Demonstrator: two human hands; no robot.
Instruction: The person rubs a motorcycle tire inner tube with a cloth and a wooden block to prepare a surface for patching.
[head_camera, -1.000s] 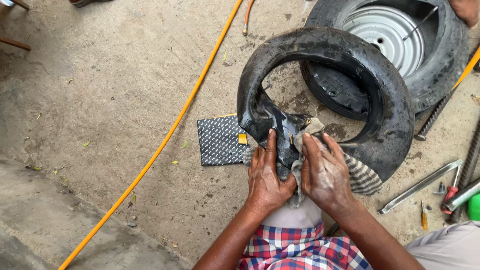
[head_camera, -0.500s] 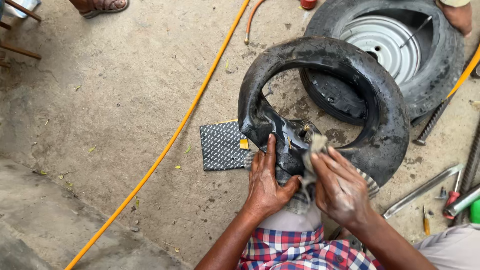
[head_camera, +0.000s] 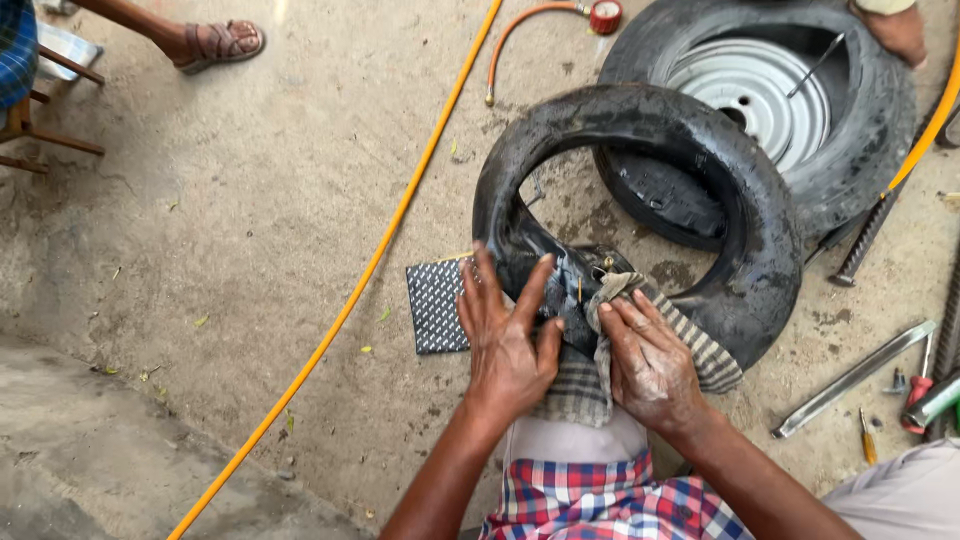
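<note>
Left hand spread flat, fingers splayed on near rim of black tyre standing on floor. Right hand just right, pinching checked rag against tyre's inner edge.

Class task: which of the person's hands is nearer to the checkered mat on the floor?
Left. The left hand lies at the mat's right edge, fingers spread over the tyre. The right hand presses a striped rag farther right, apart from the mat.

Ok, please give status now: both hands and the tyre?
Left hand open, fingers spread on black tyre. Right hand pressing striped cloth against tyre. Checkered mat beside; yellow hose apart.
</note>
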